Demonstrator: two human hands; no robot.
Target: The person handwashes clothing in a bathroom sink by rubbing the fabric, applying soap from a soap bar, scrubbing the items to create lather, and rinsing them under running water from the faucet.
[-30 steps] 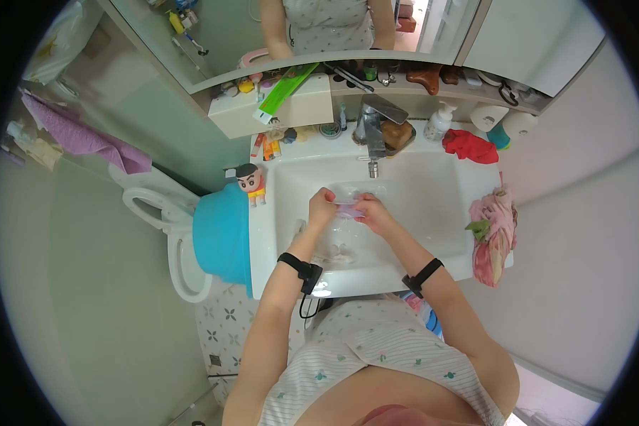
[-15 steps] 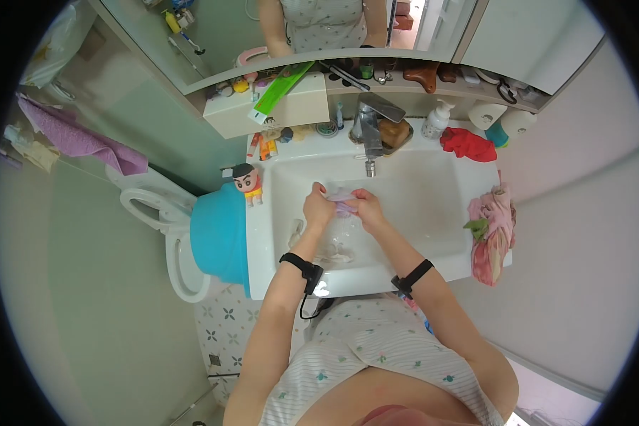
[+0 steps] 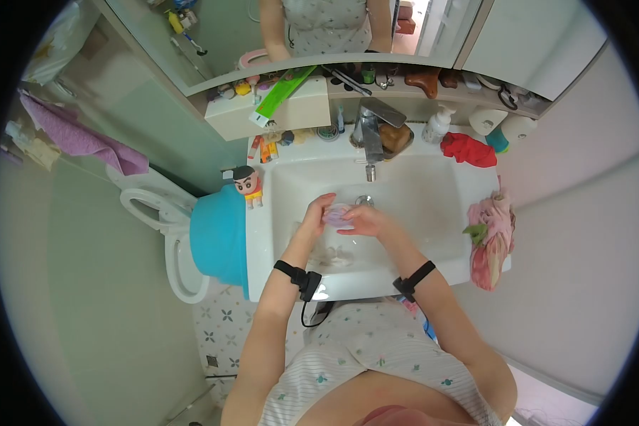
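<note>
Over the white sink [image 3: 426, 234], a small pale purple cloth [image 3: 338, 215] is bunched between my two hands. My left hand [image 3: 319, 212] grips its left side with curled fingers. From the right, my right hand [image 3: 363, 221] closes on the same cloth. What kind of cloth it is, I cannot make out. Below them, a whitish wet cloth [image 3: 331, 257] lies in the near left part of the basin. The metal drain [image 3: 364, 201] shows just beyond my right hand, and the faucet [image 3: 370, 142] stands farther back.
A soap dispenser [image 3: 439, 124] and a red cloth [image 3: 468, 150] are at the back right of the counter. Pink cloths [image 3: 491, 238] hang over the right edge. At left stand a cartoon figure [image 3: 248, 186] and a blue tub [image 3: 219, 234] beside the toilet [image 3: 184, 266].
Both hands have shifted slightly toward me with the purple cloth, which is now gathered into a rounder bunch. The drain has come into view.
</note>
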